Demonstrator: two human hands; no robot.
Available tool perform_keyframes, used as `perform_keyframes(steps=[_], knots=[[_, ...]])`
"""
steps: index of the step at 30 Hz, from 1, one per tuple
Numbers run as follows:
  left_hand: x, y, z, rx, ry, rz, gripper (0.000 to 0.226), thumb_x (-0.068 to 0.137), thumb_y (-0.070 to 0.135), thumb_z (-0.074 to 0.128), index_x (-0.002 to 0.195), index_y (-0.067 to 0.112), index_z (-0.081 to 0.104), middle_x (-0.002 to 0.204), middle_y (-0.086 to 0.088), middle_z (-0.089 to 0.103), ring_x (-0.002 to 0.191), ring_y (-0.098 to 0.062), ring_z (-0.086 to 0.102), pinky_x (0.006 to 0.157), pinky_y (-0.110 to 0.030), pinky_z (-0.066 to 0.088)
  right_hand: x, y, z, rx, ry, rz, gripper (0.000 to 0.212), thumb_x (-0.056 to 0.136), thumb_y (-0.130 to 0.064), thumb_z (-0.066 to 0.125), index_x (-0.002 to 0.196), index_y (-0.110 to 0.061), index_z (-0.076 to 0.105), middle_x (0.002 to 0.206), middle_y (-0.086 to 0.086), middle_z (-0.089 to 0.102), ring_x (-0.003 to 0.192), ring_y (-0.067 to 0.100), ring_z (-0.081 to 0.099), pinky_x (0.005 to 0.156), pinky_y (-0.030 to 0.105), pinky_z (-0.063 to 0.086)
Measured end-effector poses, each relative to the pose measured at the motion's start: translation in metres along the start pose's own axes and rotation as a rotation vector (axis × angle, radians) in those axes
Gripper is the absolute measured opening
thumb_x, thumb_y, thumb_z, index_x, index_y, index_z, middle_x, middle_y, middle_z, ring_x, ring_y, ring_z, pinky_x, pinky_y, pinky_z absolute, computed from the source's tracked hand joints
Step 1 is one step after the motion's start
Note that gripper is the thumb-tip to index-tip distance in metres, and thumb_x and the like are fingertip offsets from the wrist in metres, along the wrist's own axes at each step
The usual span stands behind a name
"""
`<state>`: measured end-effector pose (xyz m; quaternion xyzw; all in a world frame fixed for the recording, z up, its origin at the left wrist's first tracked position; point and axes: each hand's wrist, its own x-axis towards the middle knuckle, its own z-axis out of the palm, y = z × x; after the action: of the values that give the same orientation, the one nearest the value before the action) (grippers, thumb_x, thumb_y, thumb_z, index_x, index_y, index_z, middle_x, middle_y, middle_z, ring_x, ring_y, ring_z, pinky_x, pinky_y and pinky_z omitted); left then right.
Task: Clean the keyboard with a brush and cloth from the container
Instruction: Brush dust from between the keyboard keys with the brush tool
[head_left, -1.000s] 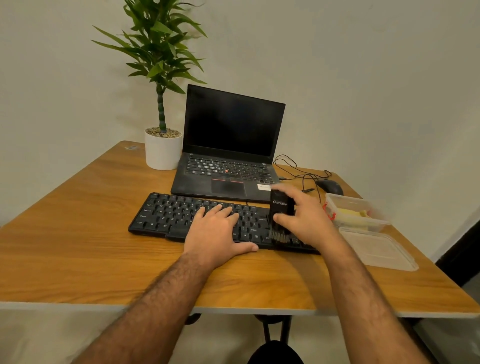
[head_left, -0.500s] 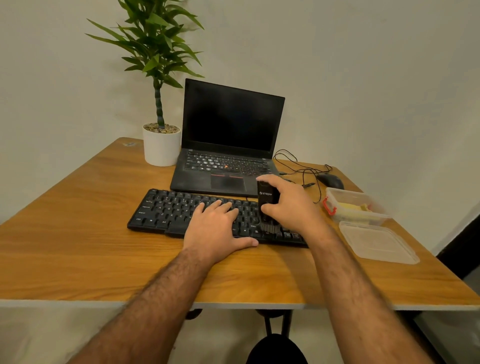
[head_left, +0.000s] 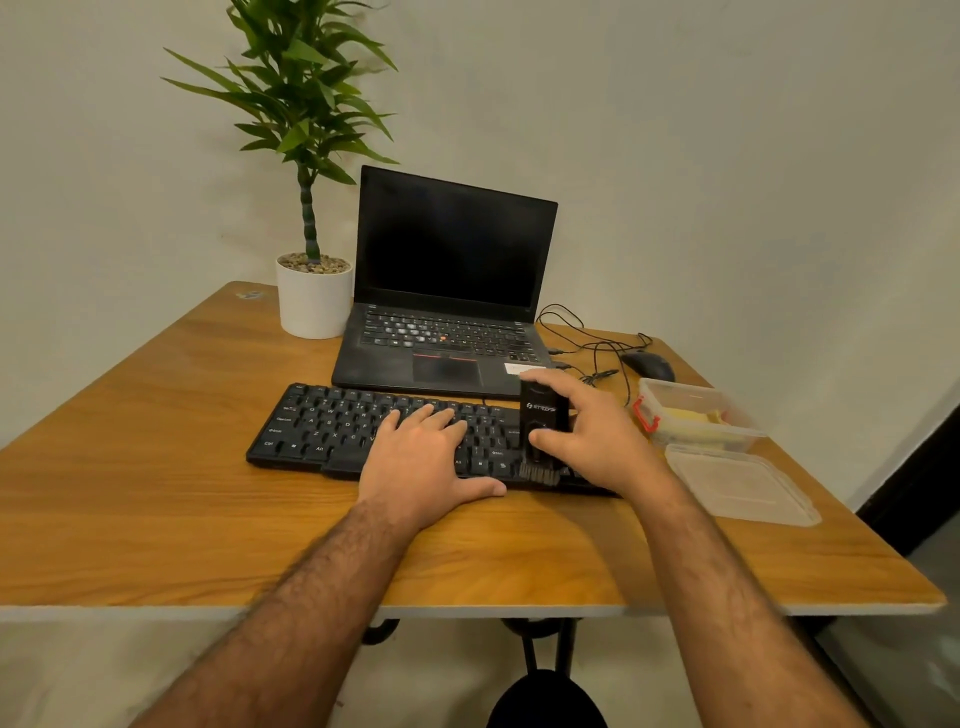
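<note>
Home office corner, wooden desk (head_left: 156, 467), laptop (head_left: 447, 291), potted plant (head_left: 311, 291)

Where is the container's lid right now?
In the head view the clear lid lies flat on the table near its right edge, just in front of the open container and right of the right hand.

Open laptop (head_left: 447, 312), potted plant (head_left: 311, 228), mouse (head_left: 648, 365) (apparently wired), wooden table (head_left: 156, 467).
</note>
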<state>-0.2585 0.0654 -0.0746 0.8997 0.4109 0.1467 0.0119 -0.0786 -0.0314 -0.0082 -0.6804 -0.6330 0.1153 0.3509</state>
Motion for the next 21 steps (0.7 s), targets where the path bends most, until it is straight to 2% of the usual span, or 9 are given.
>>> perform_keyframes(steps=[2,5,8,11,15,21], knots=[[0.0,0.0,0.0,0.009,-0.012,-0.002,0.104,0.072,0.093,0.04,0.151,0.026,0.039,0.161,0.004,0.033,0.151,-0.016,0.021,0.123,-0.048,0.014,0.001,0.001,0.002,0.042,0.151,0.031,0.063,0.088,-0.014,0.07,0.138,-0.044,0.045,0.121,-0.015,0.05,0.1,0.008,0.059,0.076,0.03,0.061],[0.0,0.001,-0.001,0.012,-0.021,-0.008,0.104,0.072,0.093,0.039,0.151,0.026,0.039,0.161,0.005,0.032,0.151,-0.016,0.02,0.124,-0.048,0.013,0.001,-0.001,0.018,0.179,0.283,0.043,0.066,0.088,-0.014,0.071,0.141,-0.042,0.043,0.122,-0.017,0.05,0.098,0.0,0.057,0.075,0.025,0.06],[0.0,0.001,0.001,0.01,-0.015,-0.009,0.104,0.072,0.094,0.038,0.151,0.026,0.039,0.161,0.005,0.032,0.151,-0.016,0.021,0.124,-0.048,0.013,-0.002,0.003,0.032,0.208,0.232,0.041,0.067,0.089,-0.016,0.071,0.142,-0.043,0.042,0.124,-0.017,0.048,0.106,0.004,0.057,0.078,0.026,0.061],[0.0,0.0,0.001,0.012,-0.007,-0.008,0.104,0.072,0.094,0.037,0.151,0.026,0.04,0.161,0.005,0.033,0.15,-0.016,0.021,0.124,-0.048,0.013,-0.007,0.004,0.031,0.123,0.188,0.041,0.066,0.089,-0.018,0.071,0.141,-0.045,0.04,0.119,-0.016,0.05,0.107,0.006,0.056,0.082,0.028,0.059],[0.0,0.0,0.002,0.015,-0.006,-0.009,0.104,0.072,0.094,0.036,0.151,0.027,0.04,0.16,0.006,0.033,0.15,-0.015,0.022,0.124,-0.047,0.013,-0.007,0.0,0.01,-0.014,0.097,0.083,0.066,0.087,-0.019,0.072,0.142,-0.041,0.041,0.132,-0.007,0.053,0.108,0.007,0.052,0.08,0.024,0.057],[-0.001,0.001,0.0,0.031,-0.006,-0.004,0.103,0.073,0.094,0.035,0.151,0.026,0.039,0.16,0.005,0.033,0.15,-0.016,0.022,0.124,-0.048,0.014,-0.006,-0.005,0.027,-0.005,0.261,0.049,0.071,0.088,-0.021,0.073,0.145,-0.042,0.037,0.136,-0.004,0.055,0.119,0.01,0.054,0.092,0.033,0.056]])
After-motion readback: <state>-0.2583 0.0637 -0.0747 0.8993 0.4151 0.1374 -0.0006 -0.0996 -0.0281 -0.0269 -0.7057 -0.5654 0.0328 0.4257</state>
